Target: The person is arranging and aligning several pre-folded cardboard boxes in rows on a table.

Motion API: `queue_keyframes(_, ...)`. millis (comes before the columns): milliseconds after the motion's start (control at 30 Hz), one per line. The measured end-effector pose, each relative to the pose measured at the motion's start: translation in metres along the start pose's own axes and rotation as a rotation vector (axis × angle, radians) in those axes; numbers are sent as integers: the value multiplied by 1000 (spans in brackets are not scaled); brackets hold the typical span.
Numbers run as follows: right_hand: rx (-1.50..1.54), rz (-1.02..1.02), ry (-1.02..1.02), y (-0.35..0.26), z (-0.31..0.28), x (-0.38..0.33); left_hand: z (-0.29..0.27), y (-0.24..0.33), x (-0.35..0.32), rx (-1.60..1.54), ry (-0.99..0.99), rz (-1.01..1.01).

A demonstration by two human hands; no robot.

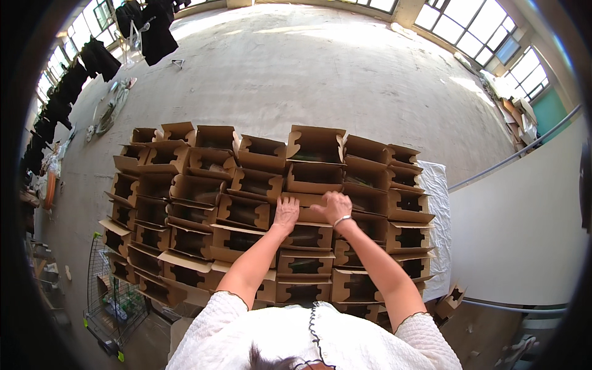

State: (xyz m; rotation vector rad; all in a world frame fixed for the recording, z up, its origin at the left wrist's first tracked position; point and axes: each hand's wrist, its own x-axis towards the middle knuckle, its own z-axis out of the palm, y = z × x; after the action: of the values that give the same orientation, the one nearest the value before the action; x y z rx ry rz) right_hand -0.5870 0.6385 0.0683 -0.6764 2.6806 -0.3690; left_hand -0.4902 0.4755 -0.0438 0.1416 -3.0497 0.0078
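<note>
Brown cardboard boxes stand in close rows in front of me, most with their top flaps up. Both hands are at one box in the middle, whose top is largely covered by a flap. My left hand rests on its left edge, fingers stretched forward. My right hand is at its right side, fingers bent and thumb spread toward the left; it grips nothing that I can see. Nearer to me, an open box has dark contents I cannot make out.
A white cloth shows along the right edge of the rows. Beyond it stands a large pale board. A wire cart is at the lower left, and dark garments hang at the far left. A small box lies at the lower right.
</note>
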Motion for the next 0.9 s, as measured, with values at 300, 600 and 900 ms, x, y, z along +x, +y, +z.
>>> queue_keyframes(300, 406, 198, 309, 52, 21, 84, -44, 9, 27, -338, -186, -328)
queue_keyframes(600, 274, 179, 425, 54, 37, 84, -60, -5, 40, -747, -103, -328)
queue_keyframes(900, 180, 70, 178, 63, 19, 82, -66, -35, 75, -586, -292, -195)
